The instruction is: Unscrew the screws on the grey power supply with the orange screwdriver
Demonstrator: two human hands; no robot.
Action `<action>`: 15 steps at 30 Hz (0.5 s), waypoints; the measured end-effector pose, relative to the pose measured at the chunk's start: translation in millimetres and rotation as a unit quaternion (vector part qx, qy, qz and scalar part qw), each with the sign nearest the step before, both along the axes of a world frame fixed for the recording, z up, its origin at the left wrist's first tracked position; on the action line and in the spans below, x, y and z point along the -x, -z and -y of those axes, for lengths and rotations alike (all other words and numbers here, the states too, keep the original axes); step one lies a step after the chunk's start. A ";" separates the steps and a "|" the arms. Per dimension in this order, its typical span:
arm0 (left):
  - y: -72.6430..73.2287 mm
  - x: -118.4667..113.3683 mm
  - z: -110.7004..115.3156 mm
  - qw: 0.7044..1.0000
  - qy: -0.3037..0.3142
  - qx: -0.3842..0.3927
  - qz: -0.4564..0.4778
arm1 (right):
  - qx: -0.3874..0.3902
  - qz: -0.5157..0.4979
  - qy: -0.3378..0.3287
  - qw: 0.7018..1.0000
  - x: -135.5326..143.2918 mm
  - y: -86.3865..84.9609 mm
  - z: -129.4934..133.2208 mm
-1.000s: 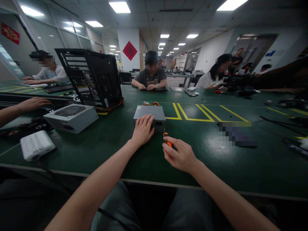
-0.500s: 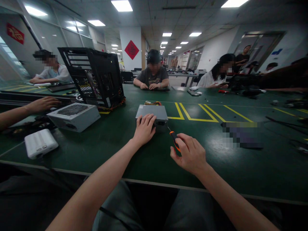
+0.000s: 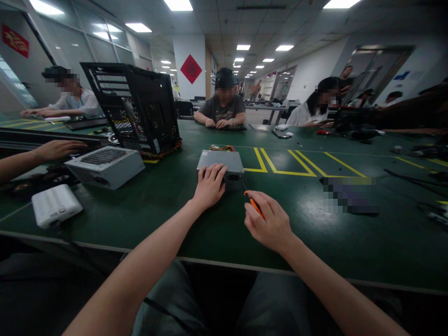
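In front of me a grey computer power supply unit (image 3: 227,159) sits on the green table, a bundle of coloured wires (image 3: 222,148) behind it. My left hand (image 3: 210,186) grips its near left part, fingers spread over the top. A screwdriver (image 3: 254,204) with an orange and black handle is in the closed fingers of my right hand (image 3: 269,221). Its thin shaft points up toward the unit's front right corner; whether the tip touches a screw cannot be made out.
To the left are a second power supply (image 3: 107,167), a white box-shaped device (image 3: 56,205) with a cable and an open black computer case (image 3: 135,107). Another person's hand (image 3: 61,150) reaches in there. A blurred-out dark object (image 3: 350,196) lies on the right. People sit across the table.
My right hand has moved slightly left and closed further around the screwdriver handle, and the shaft now stands a little steeper. The left hand stays on the power supply.
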State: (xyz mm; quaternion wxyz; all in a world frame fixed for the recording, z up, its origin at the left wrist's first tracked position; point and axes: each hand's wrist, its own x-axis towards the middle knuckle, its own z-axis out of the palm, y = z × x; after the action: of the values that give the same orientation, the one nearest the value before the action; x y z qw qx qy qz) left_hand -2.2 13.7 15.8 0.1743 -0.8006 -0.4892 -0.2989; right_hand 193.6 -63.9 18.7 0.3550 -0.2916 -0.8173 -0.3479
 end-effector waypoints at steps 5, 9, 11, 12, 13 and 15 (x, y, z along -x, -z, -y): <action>-0.4 0.6 0.7 1.000 0.002 0.001 -0.004 | -0.020 0.010 -0.003 1.000 -2.6 1.6 -1.7; 0.0 0.6 0.5 1.000 0.000 0.000 -0.004 | -0.033 -0.006 0.042 0.999 -6.1 1.6 -3.3; 0.4 0.1 0.2 1.000 -0.002 0.000 -0.003 | -0.025 -0.014 0.036 0.999 -4.5 1.5 -2.9; 0.6 -0.1 0.1 1.000 -0.002 0.000 -0.002 | -0.017 -0.015 0.025 0.999 -3.1 1.3 -2.4; 0.7 -0.3 0.1 1.000 -0.002 -0.001 -0.002 | -0.011 -0.015 0.011 1.000 -1.7 1.1 -1.9; 0.7 -0.5 0.1 1.000 -0.002 0.000 -0.003 | -0.006 -0.008 -0.018 1.000 0.3 0.5 -0.9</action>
State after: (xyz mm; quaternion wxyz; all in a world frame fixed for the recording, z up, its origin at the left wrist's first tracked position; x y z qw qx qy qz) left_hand -1.7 13.5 15.1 0.1766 -0.8005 -0.4903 -0.2961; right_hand 193.3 -63.0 18.2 0.3692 -0.2778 -0.8173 -0.3441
